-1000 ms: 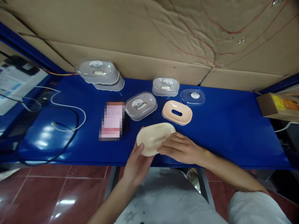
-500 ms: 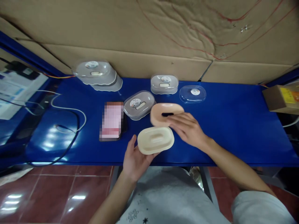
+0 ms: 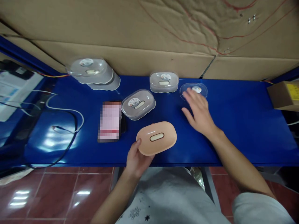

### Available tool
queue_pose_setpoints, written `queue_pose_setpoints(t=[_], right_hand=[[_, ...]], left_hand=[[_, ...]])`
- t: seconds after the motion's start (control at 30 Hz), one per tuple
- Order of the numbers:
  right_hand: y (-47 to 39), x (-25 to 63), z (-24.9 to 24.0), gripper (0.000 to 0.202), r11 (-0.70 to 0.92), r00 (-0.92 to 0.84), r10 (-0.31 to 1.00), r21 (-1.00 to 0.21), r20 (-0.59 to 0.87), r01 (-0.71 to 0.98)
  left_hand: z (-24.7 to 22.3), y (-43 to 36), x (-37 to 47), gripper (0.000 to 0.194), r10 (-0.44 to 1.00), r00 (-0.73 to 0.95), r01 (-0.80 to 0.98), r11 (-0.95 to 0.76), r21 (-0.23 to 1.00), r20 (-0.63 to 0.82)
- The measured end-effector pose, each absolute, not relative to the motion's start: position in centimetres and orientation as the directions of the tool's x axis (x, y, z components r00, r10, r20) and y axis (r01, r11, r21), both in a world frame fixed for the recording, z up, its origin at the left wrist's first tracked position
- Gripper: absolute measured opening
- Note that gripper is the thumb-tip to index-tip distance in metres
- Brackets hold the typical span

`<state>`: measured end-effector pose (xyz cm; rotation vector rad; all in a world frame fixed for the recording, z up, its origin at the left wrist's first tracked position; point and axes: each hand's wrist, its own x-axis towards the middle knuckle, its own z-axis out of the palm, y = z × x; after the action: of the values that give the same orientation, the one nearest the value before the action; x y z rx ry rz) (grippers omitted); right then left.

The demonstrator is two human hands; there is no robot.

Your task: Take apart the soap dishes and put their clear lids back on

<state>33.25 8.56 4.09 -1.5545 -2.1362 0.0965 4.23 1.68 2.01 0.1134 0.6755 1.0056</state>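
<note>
My left hand (image 3: 137, 160) grips a peach oval dish (image 3: 163, 144) near the table's front edge, thumb on its left rim. A cream raised piece (image 3: 157, 137) shows through the slot in the dish's middle. My right hand (image 3: 198, 113) is spread and holds nothing; its fingertips overlap the near side of a clear oval cover (image 3: 201, 91) with a round label, and whether they touch it I cannot tell. Behind the peach dish sits a grey covered dish (image 3: 139, 105), with another grey covered dish (image 3: 164, 82) farther back.
Stacked grey covered dishes (image 3: 93, 71) stand at the back left. A phone (image 3: 109, 121) with a blurred screen lies left of centre on the blue table (image 3: 240, 124). Cables (image 3: 76, 124) curl at the left; a cardboard box (image 3: 283, 96) sits at the right edge.
The peach piece has moved from my right hand onto the cream piece in my left hand, covering it. My right hand has let go and moved up and right to the clear cover.
</note>
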Motion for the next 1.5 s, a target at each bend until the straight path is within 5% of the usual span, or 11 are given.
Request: queue_pose_setpoints(t=[0.13,0.37,0.5,0.63,0.77,1.03,1.33,1.5], right_hand=[[10.1,35.7,2.8,0.065,0.182,-0.132,0.967,-0.228,0.219,0.957],[8.5,34.1,3.6,0.069,0.427,-0.383,0.899,-0.226,0.214,0.875],[8.7,34.2,3.7,0.072,0.400,-0.369,0.916,-0.291,0.159,0.869],[8.6,33.8,4.1,0.065,0.371,-0.272,0.924,-0.459,0.270,0.807],[7.0,31.1,5.1,0.061,0.487,-0.399,0.871,-0.610,0.286,0.625],[4.3,27.6,5.5,0.080,0.676,-0.570,0.736,-0.445,0.366,0.588],[4.3,28.2,5.3,0.087,0.693,-0.616,0.708,-0.504,0.344,0.515],[4.2,28.4,4.3,0.082,0.738,-0.634,0.670,-0.439,0.386,0.513]], left_hand=[[1.6,1.8,3.7,0.042,0.776,0.368,-0.758,0.569,0.319,-0.512],[2.7,2.2,3.9,0.039,0.757,0.381,-0.794,0.562,0.231,-0.532],[3.0,2.3,4.3,0.047,0.733,0.426,-0.762,0.607,0.226,-0.530],[3.2,2.4,4.6,0.050,0.751,0.459,-0.756,0.611,0.236,-0.474],[3.4,2.5,4.8,0.046,0.760,0.487,-0.755,0.614,0.231,-0.430],[2.8,1.9,4.9,0.068,0.817,0.465,-0.731,0.572,0.371,-0.342],[2.3,1.4,5.2,0.076,0.860,0.426,-0.681,0.508,0.527,-0.280],[2.1,1.2,5.2,0.076,0.854,0.443,-0.646,0.514,0.565,-0.271]])
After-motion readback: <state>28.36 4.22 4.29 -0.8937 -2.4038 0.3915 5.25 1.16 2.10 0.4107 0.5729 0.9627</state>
